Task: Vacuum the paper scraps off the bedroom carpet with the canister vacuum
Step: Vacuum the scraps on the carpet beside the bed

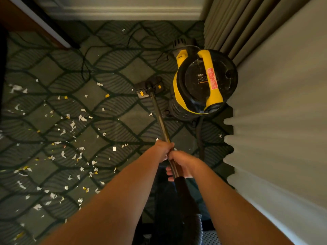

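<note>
Wand (157, 112) sits gripped in my left hand (163, 149) and right hand (182, 163); its floor head (149, 87) rests on carpet (109, 71) beside the canister vacuum (203, 82).

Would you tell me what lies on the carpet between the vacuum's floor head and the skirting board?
The head view shows carpet there, crossed by a thin black cord, with one paper scrap close to the skirting board.

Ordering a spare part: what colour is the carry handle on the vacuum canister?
Yellow handle on a black canister; head view shows it.
</note>
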`<state>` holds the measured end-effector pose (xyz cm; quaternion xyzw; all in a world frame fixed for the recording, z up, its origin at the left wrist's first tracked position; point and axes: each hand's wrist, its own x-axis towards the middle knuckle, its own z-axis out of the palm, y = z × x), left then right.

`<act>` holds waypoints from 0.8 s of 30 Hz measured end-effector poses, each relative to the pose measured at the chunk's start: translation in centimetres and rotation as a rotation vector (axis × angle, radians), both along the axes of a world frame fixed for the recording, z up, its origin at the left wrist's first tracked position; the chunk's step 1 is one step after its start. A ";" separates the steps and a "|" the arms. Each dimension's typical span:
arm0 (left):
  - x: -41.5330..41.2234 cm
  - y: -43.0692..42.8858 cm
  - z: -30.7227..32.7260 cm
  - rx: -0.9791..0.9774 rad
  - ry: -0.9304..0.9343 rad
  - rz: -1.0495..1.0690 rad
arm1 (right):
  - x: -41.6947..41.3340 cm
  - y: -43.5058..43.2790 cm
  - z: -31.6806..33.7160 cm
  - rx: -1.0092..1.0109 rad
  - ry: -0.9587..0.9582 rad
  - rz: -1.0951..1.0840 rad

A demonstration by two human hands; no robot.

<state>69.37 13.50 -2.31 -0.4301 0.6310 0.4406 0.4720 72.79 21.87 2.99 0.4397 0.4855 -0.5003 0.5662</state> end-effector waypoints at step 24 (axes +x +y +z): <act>-7.4 -15.2 3.0 0.022 0.263 -0.098 | -4.6 -17.9 2.5 0.314 0.505 -0.117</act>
